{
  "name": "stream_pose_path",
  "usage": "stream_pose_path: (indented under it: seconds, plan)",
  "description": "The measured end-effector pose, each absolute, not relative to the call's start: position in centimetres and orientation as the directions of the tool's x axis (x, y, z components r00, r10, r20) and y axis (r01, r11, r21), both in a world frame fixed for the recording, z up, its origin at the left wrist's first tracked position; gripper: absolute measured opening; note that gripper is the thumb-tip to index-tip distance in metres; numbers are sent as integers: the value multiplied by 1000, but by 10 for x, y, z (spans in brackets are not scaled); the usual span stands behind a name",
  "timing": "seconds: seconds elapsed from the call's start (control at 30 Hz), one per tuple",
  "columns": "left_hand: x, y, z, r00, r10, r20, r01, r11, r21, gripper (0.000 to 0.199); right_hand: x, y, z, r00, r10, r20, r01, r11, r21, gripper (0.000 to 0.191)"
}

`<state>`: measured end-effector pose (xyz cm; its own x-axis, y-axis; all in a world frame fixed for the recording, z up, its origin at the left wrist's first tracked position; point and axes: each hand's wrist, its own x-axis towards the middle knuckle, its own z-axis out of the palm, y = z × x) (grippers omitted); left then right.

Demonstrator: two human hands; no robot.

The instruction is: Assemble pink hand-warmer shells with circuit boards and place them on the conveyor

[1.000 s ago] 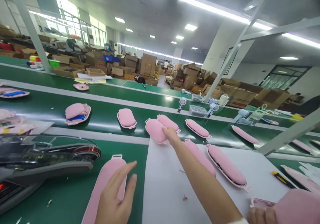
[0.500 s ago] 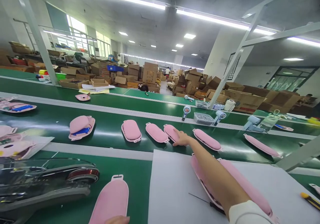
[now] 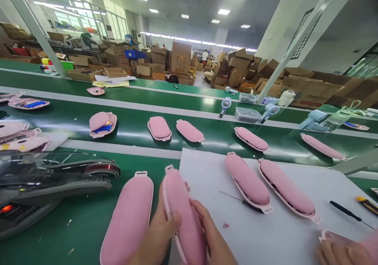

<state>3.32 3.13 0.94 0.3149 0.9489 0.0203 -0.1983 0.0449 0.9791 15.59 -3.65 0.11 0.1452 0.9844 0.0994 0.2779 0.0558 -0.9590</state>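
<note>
Between my two hands is a pink oval padded device [image 3: 184, 214], tilted, with a slotted tab at its upper end. My left hand [image 3: 161, 227] wraps its left side, thumb on the seam. On its right side the fingers of my right hand [image 3: 211, 227] press against it. Another pink device lies flat [image 3: 130, 217] on the green surface, just left of my left hand. To the right, two pink devices [image 3: 248, 178] [image 3: 288, 188] with gaps along their seams rest on a white sheet [image 3: 203, 178]. A thin screwdriver [image 3: 232, 195] is partly under the nearer one.
More pink devices [image 3: 190, 131] line the green conveyor [image 3: 132, 125]; one at left [image 3: 103, 124] is open, showing a blue part. A co-worker's hand [image 3: 339, 251] holds a pink shell at lower right. A dark, clear-topped machine [image 3: 59, 182] stands left. A black screwdriver [image 3: 345, 211] lies right.
My right hand has come back from the conveyor with a pink device. My left hand has left the flat device and now grips this one too. A co-worker's hand has appeared at lower right.
</note>
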Motion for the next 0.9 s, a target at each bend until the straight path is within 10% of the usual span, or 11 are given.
stream_pose_path:
  seconds: [0.23, 0.43, 0.53, 0.7, 0.9]
  plan:
    - [27, 28, 32, 402, 900, -168, -208, 269, 940, 97, 171, -56, -12, 45, 996, -74, -34, -73, -997, 57]
    - [25, 28, 37, 392, 838, -380, -246, 493, 835, 70, 193, -58, -27, 437, 880, 187, 569, -110, -815, 39]
    - [26, 25, 35, 432, 770, -469, -261, 605, 752, 66, 192, -58, -21, 233, 853, 466, 810, 95, -578, 31]
    - [32, 21, 28, 557, 676, -482, -248, 689, 681, 74, 188, -48, -6, -160, 848, 506, 842, 385, -379, 26]
    - [31, 20, 25, 392, 867, -308, -102, 373, 922, 68, 189, -32, 12, -234, 872, 430, 539, 485, -689, 24]
